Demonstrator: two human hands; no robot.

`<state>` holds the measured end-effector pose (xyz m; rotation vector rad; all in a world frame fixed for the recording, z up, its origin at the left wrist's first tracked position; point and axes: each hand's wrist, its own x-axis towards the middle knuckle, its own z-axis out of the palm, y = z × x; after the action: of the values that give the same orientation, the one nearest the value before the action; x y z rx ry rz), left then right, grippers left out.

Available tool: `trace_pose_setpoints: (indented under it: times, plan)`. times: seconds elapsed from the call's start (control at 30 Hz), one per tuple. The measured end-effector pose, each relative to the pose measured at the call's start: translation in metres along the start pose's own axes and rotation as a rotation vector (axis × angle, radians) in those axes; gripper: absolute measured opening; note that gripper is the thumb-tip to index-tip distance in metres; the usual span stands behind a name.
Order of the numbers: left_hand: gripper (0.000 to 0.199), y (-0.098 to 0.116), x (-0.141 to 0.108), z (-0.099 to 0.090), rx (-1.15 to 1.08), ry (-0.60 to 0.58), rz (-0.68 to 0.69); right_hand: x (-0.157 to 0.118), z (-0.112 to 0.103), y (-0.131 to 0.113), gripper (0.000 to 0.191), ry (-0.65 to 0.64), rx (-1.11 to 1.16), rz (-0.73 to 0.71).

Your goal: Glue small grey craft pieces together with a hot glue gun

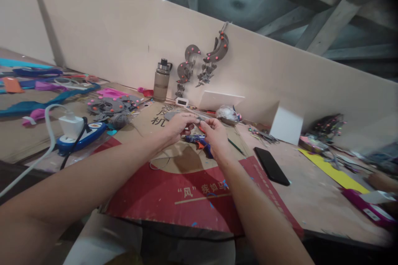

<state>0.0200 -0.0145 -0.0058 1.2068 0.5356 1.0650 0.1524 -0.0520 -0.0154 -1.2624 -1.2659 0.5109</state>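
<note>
My left hand [182,127] and my right hand [215,133] meet over the cardboard, fingertips pinched close together. Something small and greyish shows between them, too small and blurred to name. Just below lies a blue glue gun [195,138] with an orange trigger, partly hidden by my right hand. A flat grey piece [170,115] rests behind my left hand. Right of my right hand is a dark green pencil [236,146]. Both forearms reach over the red and brown cardboard sheet [149,198].
A water bottle [161,80] stands by the partition, where grey moon-shaped hangings [219,49] hang. Left are a blue power strip [82,137] with a white plug and grey felt pieces [108,105]. Right lie a black phone [271,165], yellow sheet [332,169] and another person's hand [381,182].
</note>
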Motion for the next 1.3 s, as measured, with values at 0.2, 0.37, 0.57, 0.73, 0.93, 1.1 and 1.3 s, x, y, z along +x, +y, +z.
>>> trace_pose_setpoints:
  times: [0.2,0.37,0.57,0.73,0.93,1.1,1.3]
  plan:
    - [0.011,0.000,-0.001,-0.001,0.210,-0.021,0.014,0.002,-0.003,0.001,0.021,-0.006,-0.016,0.036]
    - [0.016,0.003,-0.001,-0.004,0.485,-0.033,0.128,-0.001,-0.005,-0.005,0.014,-0.011,-0.173,-0.023]
    - [0.015,0.004,0.003,-0.010,0.627,-0.033,0.171,-0.007,-0.004,-0.010,0.012,-0.004,-0.338,-0.202]
    - [0.017,0.006,0.006,-0.013,0.619,0.079,0.209,-0.006,-0.006,-0.004,0.024,-0.094,-0.285,-0.190]
    - [0.012,0.022,0.006,-0.026,0.661,0.349,0.323,-0.023,-0.003,-0.012,0.024,-0.212,-0.351,-0.417]
    - [0.004,0.018,0.026,-0.057,0.228,0.485,0.279,-0.042,-0.004,-0.031,0.023,-0.571,-0.350,-0.693]
    - [0.006,0.018,0.045,-0.079,-0.258,0.464,0.233,-0.013,-0.037,-0.023,0.025,-0.101,-0.636,-0.392]
